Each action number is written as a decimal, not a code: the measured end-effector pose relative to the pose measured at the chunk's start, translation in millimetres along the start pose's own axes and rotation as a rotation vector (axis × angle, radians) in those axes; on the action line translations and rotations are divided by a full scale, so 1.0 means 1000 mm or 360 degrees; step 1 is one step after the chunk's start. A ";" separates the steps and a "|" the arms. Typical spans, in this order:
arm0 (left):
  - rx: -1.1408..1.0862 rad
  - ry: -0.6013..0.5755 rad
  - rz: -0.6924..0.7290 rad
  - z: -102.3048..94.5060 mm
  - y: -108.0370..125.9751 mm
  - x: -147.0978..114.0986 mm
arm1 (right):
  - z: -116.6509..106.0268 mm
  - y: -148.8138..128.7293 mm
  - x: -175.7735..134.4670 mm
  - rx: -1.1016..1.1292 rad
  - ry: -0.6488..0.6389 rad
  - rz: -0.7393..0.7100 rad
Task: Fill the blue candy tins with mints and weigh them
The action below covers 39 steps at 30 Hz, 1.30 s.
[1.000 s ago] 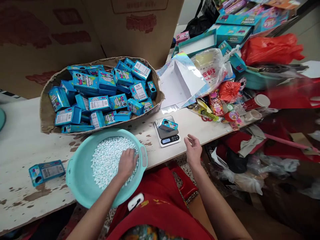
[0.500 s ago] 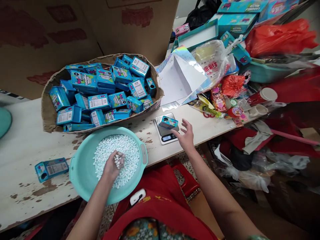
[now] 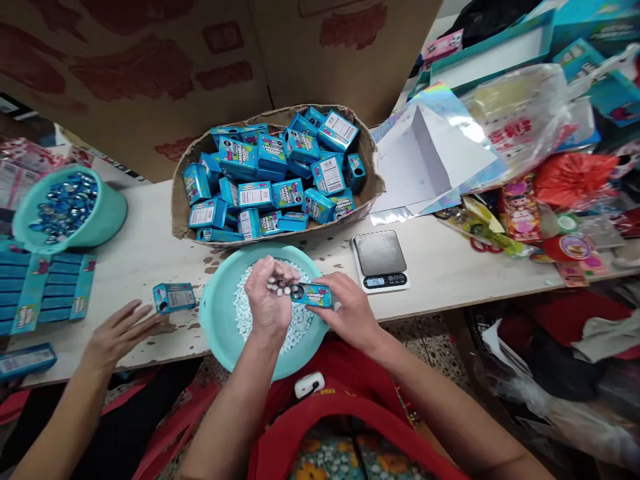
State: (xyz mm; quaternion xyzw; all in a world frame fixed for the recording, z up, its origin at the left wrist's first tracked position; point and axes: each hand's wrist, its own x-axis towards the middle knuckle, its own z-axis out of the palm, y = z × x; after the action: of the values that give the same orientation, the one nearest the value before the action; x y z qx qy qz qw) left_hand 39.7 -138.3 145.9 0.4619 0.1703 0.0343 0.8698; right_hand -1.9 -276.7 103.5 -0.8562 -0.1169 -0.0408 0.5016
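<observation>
My left hand (image 3: 270, 297), cupped above the turquoise basin (image 3: 215, 313), holds several small white candies (image 3: 279, 285). The basin contains many more of these pale candies (image 3: 295, 330). Between the thumb and fingers of my right hand (image 3: 350, 308) is a small blue candy box (image 3: 314, 295), tilted so that its end with a dark round hole meets the candies in my left hand. To the right of the basin lies a digital scale (image 3: 381, 253), its display lit and its plate bare.
A cut-down cardboard box (image 3: 373, 180) full of blue candy boxes stands behind the basin. At left, another person's hand (image 3: 117, 333) is near a blue box (image 3: 174, 297). A teal bowl (image 3: 107, 213) holds blue wrapped pieces. Bags and wrappers (image 3: 520, 207) crowd the right.
My right hand has taken the blue candy box off the scale and brought it over the basin. My left hand has risen with its candies. The view has swung left, showing another person's hand.
</observation>
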 end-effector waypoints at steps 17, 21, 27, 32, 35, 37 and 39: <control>0.0519 0.0104 -0.0038 -0.024 -0.007 0.012 | -0.002 0.008 0.004 0.0362 0.0076 0.0257; 0.1863 -0.0208 0.0082 -0.067 0.002 0.021 | -0.030 0.020 -0.003 0.0581 0.0231 0.0384; 0.2415 -0.0492 0.0658 -0.026 0.012 0.098 | -0.063 0.087 -0.008 0.0406 0.0708 0.0593; 0.3182 -0.1392 0.1030 0.052 -0.049 0.187 | -0.068 0.148 0.009 0.0309 0.0848 0.0632; 0.3425 -0.1698 0.1182 0.071 -0.075 0.204 | -0.071 0.159 0.012 0.0275 0.0808 0.0644; 0.3497 -0.1692 0.1275 0.067 -0.071 0.202 | -0.075 0.151 0.004 0.0157 0.0838 0.0584; 0.3510 -0.1581 0.1349 0.053 -0.053 0.196 | -0.079 0.133 -0.009 -0.0003 0.0922 0.0496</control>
State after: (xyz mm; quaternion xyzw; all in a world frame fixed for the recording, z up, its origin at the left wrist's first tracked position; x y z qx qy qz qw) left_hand 236.5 -168.3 78.3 0.9158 -0.3925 -0.0265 -0.0802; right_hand 25.4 -408.9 27.8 -0.8171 0.1632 -0.2056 0.5133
